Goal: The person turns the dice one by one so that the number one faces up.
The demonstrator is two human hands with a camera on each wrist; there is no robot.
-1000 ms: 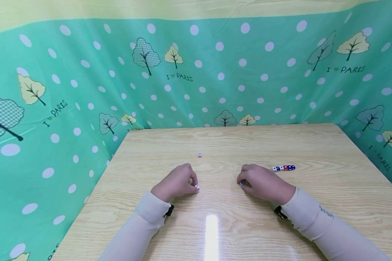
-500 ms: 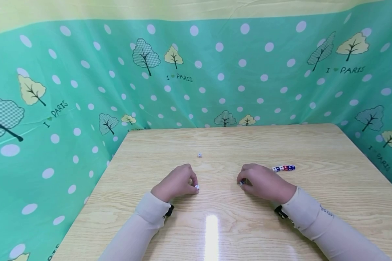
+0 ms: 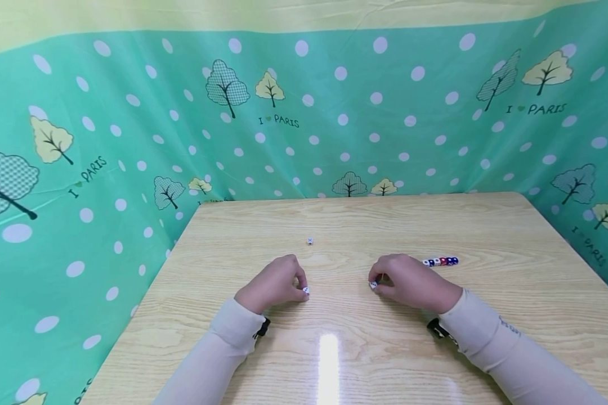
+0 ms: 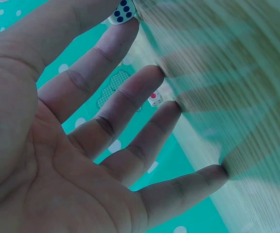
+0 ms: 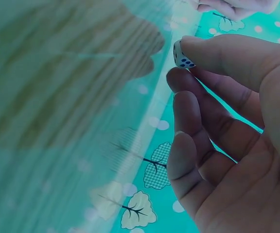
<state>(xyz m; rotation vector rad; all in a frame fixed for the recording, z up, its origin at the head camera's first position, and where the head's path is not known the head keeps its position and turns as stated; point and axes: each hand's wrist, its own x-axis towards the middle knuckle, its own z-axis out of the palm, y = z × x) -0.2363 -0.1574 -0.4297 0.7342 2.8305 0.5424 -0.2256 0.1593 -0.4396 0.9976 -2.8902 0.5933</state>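
My left hand (image 3: 277, 284) pinches a white die (image 3: 306, 291) between thumb and index finger, low over the wooden table. In the left wrist view this die (image 4: 123, 12) shows dark blue pips, and the other fingers are spread with their tips at the tabletop. Across from it, my right hand (image 3: 410, 282) pinches another white die (image 3: 373, 285). Blue pips show on that die (image 5: 183, 55) in the right wrist view, where the remaining fingers are curled below it. Behind the right hand lies a row of white, blue and red dice (image 3: 440, 261), its left end close to the knuckles.
A single white die (image 3: 310, 241) lies farther back on the table (image 3: 253, 225), beyond the left hand. Its red pip shows in the left wrist view. A green dotted curtain (image 3: 344, 140) hangs behind and on both sides of the table.
The die in my right hand has turned between the fingers: it looked dark before and shows a white face now. The right hand shifted slightly; the left hand stayed still.
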